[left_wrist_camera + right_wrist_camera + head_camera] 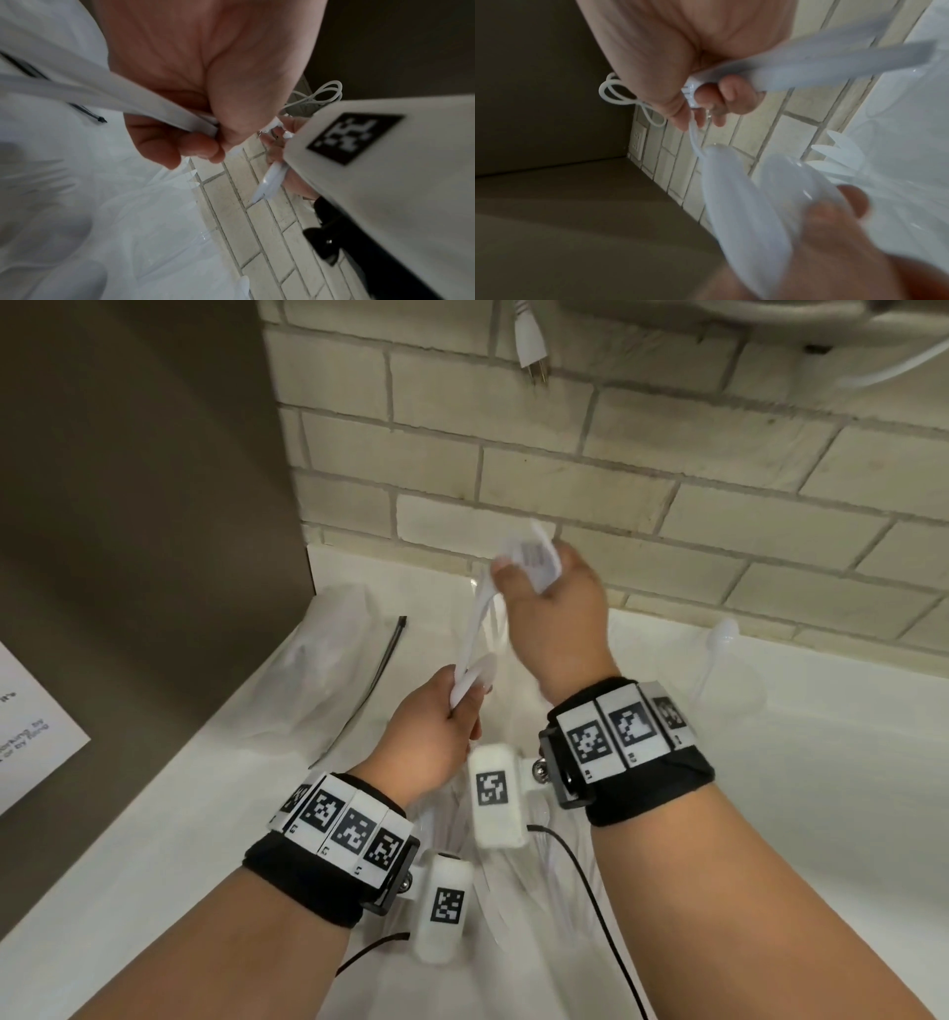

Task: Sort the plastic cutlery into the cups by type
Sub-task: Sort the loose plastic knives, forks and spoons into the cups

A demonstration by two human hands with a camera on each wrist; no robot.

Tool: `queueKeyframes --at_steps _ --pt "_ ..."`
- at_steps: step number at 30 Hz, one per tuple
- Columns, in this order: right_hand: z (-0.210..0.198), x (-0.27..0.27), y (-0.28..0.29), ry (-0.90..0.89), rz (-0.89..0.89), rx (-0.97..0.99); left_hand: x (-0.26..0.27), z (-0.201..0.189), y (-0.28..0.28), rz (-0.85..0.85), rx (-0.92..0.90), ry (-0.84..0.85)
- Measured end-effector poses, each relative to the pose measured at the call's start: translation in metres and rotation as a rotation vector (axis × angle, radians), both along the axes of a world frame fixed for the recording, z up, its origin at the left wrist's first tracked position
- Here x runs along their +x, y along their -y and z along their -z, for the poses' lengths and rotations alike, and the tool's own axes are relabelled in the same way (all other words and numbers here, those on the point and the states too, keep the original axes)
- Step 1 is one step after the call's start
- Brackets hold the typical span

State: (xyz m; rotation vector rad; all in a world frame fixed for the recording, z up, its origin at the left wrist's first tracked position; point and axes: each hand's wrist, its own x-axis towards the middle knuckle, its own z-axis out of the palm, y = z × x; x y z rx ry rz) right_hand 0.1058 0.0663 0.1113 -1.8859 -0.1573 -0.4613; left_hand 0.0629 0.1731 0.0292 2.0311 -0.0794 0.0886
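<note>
My left hand (464, 706) grips the lower end of a white plastic spoon (475, 672) above the white counter (801, 803). In the left wrist view its fingers (195, 146) curl round flat white handles (144, 99). Higher up and near the wall, my right hand (518, 572) holds a bunch of white cutlery (534, 554) whose ends stick out above the fist. The right wrist view shows that hand (706, 101) clenched on the handles (834, 63). A clear cup (721, 660) with white pieces in it stands at the right by the wall. Motion blurs the cutlery types.
A clear plastic bag (328, 654) and a black zip tie (388, 649) lie at the left, beside a dark cabinet side (144, 505). The brick wall (667, 480) rises right behind the counter, with a white plug (531, 341) hanging down. Black cables (590, 880) trail from the wrist cameras.
</note>
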Motion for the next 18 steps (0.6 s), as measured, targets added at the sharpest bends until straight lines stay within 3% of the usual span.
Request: queueKeyframes --at_steps 5,11,15,18 --pt "-0.027 0.007 0.019 0.128 0.069 0.253 -0.001 0.006 -0.002 0.052 -0.124 -0.044" --pt "-0.018 0.006 0.022 0.051 -0.094 -0.053 0.001 0.001 -0.001 0.124 -0.345 -0.145" --pt "-0.008 0.003 0.02 0.005 -0.198 -0.26 0.002 0.0 -0.001 0.174 -0.391 -0.146" --pt "-0.005 0.003 0.021 0.011 -0.214 -0.296 0.001 0.0 -0.001 0.197 -0.375 -0.144"
